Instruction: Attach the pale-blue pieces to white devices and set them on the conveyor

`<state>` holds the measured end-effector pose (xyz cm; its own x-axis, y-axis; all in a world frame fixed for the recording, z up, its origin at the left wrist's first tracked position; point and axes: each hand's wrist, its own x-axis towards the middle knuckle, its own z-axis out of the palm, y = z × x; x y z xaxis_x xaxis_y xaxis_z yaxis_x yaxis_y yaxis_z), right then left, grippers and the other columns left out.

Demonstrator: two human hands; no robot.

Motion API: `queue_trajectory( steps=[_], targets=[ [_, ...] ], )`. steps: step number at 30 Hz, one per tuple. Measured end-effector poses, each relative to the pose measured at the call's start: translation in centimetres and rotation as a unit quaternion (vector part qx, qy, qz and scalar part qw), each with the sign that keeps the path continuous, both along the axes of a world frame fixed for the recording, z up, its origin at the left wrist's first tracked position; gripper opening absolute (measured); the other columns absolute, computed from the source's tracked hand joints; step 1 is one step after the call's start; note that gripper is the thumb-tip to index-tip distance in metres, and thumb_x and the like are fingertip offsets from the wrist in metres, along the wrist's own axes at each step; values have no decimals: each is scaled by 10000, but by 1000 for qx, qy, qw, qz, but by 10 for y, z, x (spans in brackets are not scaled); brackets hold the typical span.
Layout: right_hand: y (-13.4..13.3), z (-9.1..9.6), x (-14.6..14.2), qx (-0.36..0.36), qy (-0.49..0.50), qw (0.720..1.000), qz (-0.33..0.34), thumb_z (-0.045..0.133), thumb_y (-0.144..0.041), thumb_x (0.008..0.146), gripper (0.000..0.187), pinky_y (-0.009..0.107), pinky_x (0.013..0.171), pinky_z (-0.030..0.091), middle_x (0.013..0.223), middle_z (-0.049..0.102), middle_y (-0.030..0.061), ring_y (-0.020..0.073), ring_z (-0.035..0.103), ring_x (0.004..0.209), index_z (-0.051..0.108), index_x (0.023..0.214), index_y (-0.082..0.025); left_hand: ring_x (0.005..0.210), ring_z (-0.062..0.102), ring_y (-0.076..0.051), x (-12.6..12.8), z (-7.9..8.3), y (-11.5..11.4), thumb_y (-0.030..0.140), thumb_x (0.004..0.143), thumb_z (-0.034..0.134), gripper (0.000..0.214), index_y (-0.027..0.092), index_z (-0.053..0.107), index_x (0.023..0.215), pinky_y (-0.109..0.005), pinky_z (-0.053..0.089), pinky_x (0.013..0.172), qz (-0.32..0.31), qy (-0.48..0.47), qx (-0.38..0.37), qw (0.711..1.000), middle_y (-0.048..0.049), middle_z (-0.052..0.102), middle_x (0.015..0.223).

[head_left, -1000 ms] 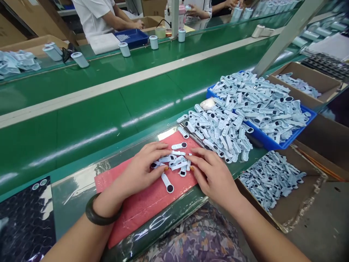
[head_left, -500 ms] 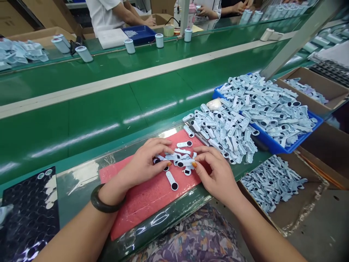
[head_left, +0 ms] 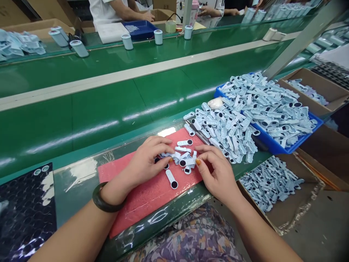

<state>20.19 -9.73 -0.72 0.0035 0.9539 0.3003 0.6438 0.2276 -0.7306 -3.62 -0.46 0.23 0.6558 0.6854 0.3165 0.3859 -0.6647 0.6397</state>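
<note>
While the two hands stand apart near the middle of the frame, a small cluster of pale-blue plastic strips (head_left: 183,159) lies between them. The left hand (head_left: 144,160) curls at the cluster's left side, partly covering some strips; the right hand (head_left: 219,174) brings its thumb and fingertips to the right side. Whether either one pinches a strip, I cannot tell. One lone strip (head_left: 171,179) lies just below the cluster, its black disc toward the bottom.

All of these rest on a red mat (head_left: 141,196), which stretches uncovered beneath the left wrist toward the glossy table edge (head_left: 160,220). Room is tighter toward the right, where metal tweezers (head_left: 199,133) and a loose heap (head_left: 229,134) of similar strips crowd the mat's upper right corner. Past the table, a broad green conveyor belt (head_left: 152,94) gives open space across the frame.

The strips are slim and round-ended, many with black discs or squares. More fill a blue plastic tray (head_left: 268,145) at right and, below it, a cardboard box (head_left: 297,207) with a ragged rim. A smooth, dark bangle (head_left: 102,205) rings the left wrist. Black bubble wrap (head_left: 24,218) puckers at lower left; patterned fabric (head_left: 188,236) folds softly at bottom centre.
</note>
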Motion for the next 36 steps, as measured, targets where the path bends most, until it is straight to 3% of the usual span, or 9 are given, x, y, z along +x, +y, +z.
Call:
queue_trajectory(
  steps=[8,12,16,18,21,24,30,36],
  targets=[
    [-3,1,1,3,-21,1000,-9,549,-246,984,109,489,981,490,1242,641,107,279,617,1188,588,882,-237,1166,618,-204,-6,13,2,98,884,544,270,266,742,959,-376,478,1001,-39,-15,-83,996,-27,674,1282],
    [-8,4,7,16,-65,996,-51,551,-290,989,112,492,940,531,1294,615,121,293,644,1159,594,902,-234,1132,630,-213,-9,17,3,74,837,515,286,243,732,915,-381,502,960,-43,-30,-118,992,-38,681,1281],
    [-7,9,11,35,-165,980,-102,602,-343,975,126,492,837,563,1326,609,126,326,646,1130,630,1032,-234,1075,661,-212,-10,13,5,85,847,508,242,222,707,871,-367,542,892,-61,-96,-188,976,-59,724,1173],
    [-4,12,9,46,-189,977,-83,599,-327,985,182,494,834,566,1301,612,131,323,643,1105,645,1137,-239,1102,666,-229,-11,11,7,115,865,528,205,216,706,864,-396,547,938,-66,-132,-223,964,-72,739,1096],
    [4,15,0,60,-195,979,10,599,-299,1000,241,491,872,559,1273,613,115,292,625,1059,659,1232,-270,1148,655,-256,-11,10,6,171,878,574,162,214,730,889,-440,527,1005,-45,-138,-232,962,-82,743,1017],
    [9,14,-7,62,-214,972,79,621,-298,998,285,503,898,543,1306,602,105,289,591,1060,660,1279,-287,1141,655,-261,-11,11,4,241,894,605,150,207,746,928,-407,546,938,-8,-124,-235,964,-95,736,1054],
    [6,4,-1,57,-230,970,55,623,-311,999,228,533,946,515,1302,607,124,308,576,1114,677,1209,-238,940,690,-208,-10,12,4,312,903,652,195,190,734,1031,-308,561,728,57,-179,-297,936,-97,740,1079],
    [3,2,4,68,-211,975,27,598,-278,1003,174,516,932,525,1301,594,133,305,594,1121,672,1155,-237,980,702,-218,-8,11,6,328,888,700,188,184,732,1004,-317,581,783,90,-237,-328,910,-92,748,1050]
  ],
)
